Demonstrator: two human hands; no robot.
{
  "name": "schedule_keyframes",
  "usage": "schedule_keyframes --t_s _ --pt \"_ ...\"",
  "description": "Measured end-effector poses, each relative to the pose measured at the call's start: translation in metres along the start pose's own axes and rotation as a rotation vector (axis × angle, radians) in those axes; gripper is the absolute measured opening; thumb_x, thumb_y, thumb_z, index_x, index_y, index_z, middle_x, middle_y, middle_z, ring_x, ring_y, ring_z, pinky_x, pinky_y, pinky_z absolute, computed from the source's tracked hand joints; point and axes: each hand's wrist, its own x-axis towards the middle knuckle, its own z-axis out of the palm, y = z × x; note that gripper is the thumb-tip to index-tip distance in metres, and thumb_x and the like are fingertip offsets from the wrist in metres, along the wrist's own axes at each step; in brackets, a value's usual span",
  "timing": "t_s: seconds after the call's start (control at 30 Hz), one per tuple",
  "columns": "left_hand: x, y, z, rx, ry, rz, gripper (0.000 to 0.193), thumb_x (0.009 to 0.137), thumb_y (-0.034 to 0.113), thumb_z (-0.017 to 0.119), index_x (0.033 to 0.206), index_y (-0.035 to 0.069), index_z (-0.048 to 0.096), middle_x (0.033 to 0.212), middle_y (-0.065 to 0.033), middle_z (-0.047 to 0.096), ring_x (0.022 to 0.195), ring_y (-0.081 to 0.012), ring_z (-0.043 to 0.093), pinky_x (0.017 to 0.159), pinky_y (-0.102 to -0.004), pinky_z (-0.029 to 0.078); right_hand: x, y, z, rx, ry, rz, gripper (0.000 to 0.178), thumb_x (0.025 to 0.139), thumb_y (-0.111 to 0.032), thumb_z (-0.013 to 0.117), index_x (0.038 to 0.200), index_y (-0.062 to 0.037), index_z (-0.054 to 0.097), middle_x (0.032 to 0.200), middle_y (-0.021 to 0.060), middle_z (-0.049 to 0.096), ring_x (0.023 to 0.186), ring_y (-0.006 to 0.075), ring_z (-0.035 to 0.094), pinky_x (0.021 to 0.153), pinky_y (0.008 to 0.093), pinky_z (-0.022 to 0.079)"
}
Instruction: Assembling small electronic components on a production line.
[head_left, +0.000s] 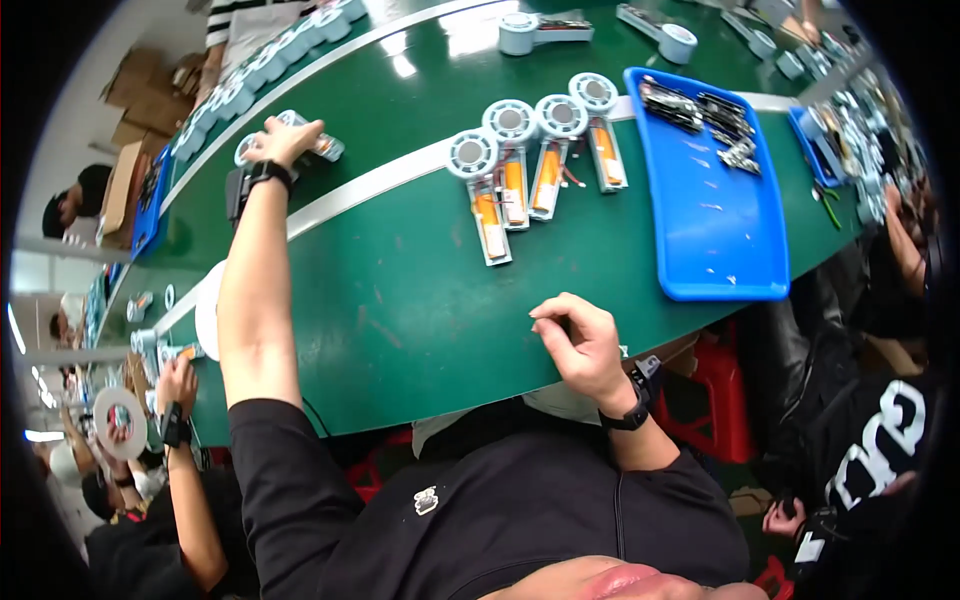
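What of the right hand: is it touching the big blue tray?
No, green table shows between the right hand and the big blue tray.

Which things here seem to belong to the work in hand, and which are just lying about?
Likely in the work:
pale-blue units under the left hand
four round-headed units with orange packs
blue tray of small parts

Apparently lying about:
green-handled tool, far right
white round-edged thing, partly hidden

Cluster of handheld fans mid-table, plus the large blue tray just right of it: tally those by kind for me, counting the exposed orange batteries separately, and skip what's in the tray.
Light-blue handheld fans: 4
Orange batteries: 4
Large blue tray: 1
Total: 9
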Motion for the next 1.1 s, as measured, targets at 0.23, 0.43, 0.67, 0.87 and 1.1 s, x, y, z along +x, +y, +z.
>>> schedule_keyframes --t_s 0.23,0.43,0.67,0.87,1.1 --pt "0.033 0.018 0.004 -0.353 -0.167 0.104 0.095 0.074 0.05 0.078 0.153 0.014 0.038 0.139 -0.0195 0.046 0.13 -0.0392 0.044 0.093 -0.051 0.05 -0.007 0.0 -0.006 0.017 0.024 -0.077 0.01 0.094 0.006 0.061 0.102 0.0039 0.067 0.088 0.0082 0.068 0.079 0.0132 0.065 0.07 0.0261 0.051" --pt "0.053 -0.008 0.018 -0.511 -0.164 0.196 0.086 0.075 0.04 0.082 0.145 0.006 0.045 0.122 -0.0176 0.058 0.107 -0.0291 0.06 0.077 -0.0385 0.056 -0.006 0.004 -0.005 0.076 0.012 -0.075 0.009 0.094 0.005 0.062 0.101 0.0039 0.068 0.089 0.0085 0.069 0.08 0.0133 0.066 0.071 0.0263 0.052" --pt "-0.058 0.033 -0.031 -0.827 0.076 0.518 0.081 0.075 0.032 0.085 0.138 -0.002 0.049 0.114 -0.0205 0.063 0.078 -0.0223 0.068 0.072 -0.0346 0.058 -0.008 -0.005 -0.013 -0.006 -0.036 -0.016 0.01 0.094 0.003 0.064 0.102 0.0031 0.068 0.092 0.009 0.07 0.083 0.014 0.066 0.073 0.0262 0.052" --pt "-0.175 0.065 -0.076 -0.906 0.119 1.047 0.062 0.081 0.021 0.084 0.131 0.004 0.053 0.137 -0.0228 0.046 0.088 -0.0191 0.069 0.072 -0.0351 0.059 -0.005 0.01 -0.005 0.084 -0.028 -0.068 0.017 0.093 -0.001 0.066 0.11 0.0029 0.067 0.098 0.0097 0.07 0.088 0.0157 0.065 0.08 0.0286 0.052" --pt "-0.336 0.012 -0.097 -0.573 0.306 1.067 0.065 0.074 0.014 0.085 0.13 0.01 0.051 0.146 -0.0219 0.042 0.075 -0.0272 0.066 0.072 -0.038 0.059 0.0 -0.042 -0.001 -0.073 0.054 -0.322 0.027 0.091 -0.002 0.067 0.117 0.0024 0.065 0.105 0.0112 0.069 0.088 0.0188 0.064 0.084 0.033 0.053"
